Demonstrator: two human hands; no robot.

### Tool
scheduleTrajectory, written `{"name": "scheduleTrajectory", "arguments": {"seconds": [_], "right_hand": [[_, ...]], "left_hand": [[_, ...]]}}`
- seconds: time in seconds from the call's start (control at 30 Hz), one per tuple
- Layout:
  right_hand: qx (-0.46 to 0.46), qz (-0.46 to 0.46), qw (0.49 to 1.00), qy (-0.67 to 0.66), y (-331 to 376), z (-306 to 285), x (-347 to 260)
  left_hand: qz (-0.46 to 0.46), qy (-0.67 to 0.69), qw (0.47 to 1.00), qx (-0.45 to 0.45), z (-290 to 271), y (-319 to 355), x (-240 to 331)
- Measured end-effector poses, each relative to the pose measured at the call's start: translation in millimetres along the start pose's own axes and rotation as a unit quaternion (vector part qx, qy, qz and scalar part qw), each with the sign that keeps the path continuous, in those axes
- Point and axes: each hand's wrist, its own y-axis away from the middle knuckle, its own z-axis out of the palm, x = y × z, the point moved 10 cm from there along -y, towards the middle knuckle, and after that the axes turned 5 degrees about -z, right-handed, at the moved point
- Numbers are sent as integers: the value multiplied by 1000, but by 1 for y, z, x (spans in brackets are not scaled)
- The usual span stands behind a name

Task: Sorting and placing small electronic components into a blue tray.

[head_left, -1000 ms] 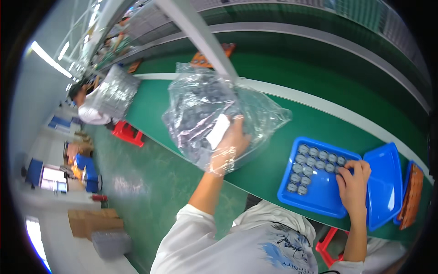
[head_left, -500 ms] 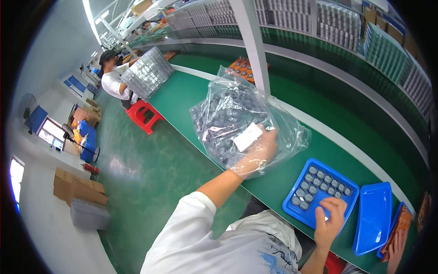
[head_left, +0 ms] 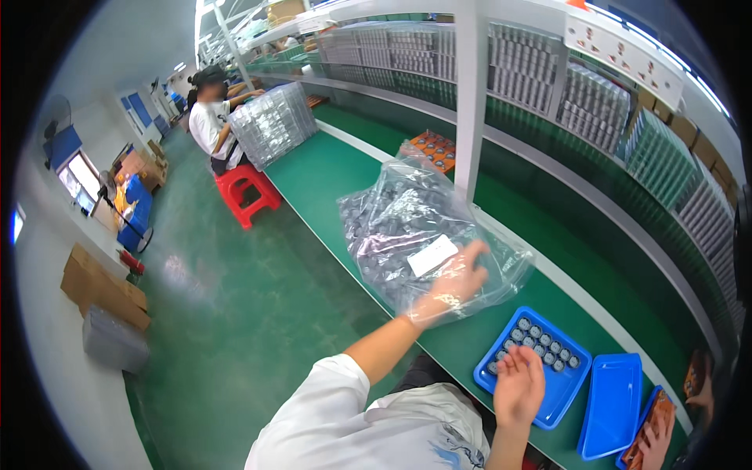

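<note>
Under the left hand [head_left: 458, 278]: big clear plastic bag [head_left: 415, 235] stuffed with small dark round parts, lying on the green bench [head_left: 329, 176]. Fingers spread flat on top of the bag, palm beside its white label [head_left: 432, 255], wrapped in thin film or a loose glove, not pinching anything. Somewhat blurred, so grip detail unclear.

Below the right hand [head_left: 518, 384]: blue tray [head_left: 564, 392] with rows of the same round parts seated in pockets. Fingers loosely curled over the near corner of the tray, touching its parts; cannot tell whether one is pinched.

To the right of that hand: second blue tray [head_left: 612, 403], no parts seen in it, just beside the first.

For doing this step well, as judged from here:
- Keep the bag pinned flat while reaching in, else film slides on the bench.
- Take few parts at a time; seat each fully in a pocket.
- Hold the tray steady with the right hand; seated parts look loose, a knock could spill them.
- Keep the bag mouth turned away from the bench edge.

Beyond the bag: white post [head_left: 471, 102], orange tray [head_left: 431, 149] behind it.
</note>
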Motion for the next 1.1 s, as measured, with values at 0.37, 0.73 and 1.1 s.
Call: {"name": "scheduleTrajectory", "arguments": {"seconds": [0.37,0.73,1.1], "right_hand": [[20,134,986,-94,-20,50,65],[-5,201,939,-280,-27,58,109],[36,190,941,-278,-53,80,113]], "left_hand": [[-206,354,901,-143,15,59,28],[71,59,993,-75,-6,93,38],[174,-21,955,-239,-26,73,55]]}}
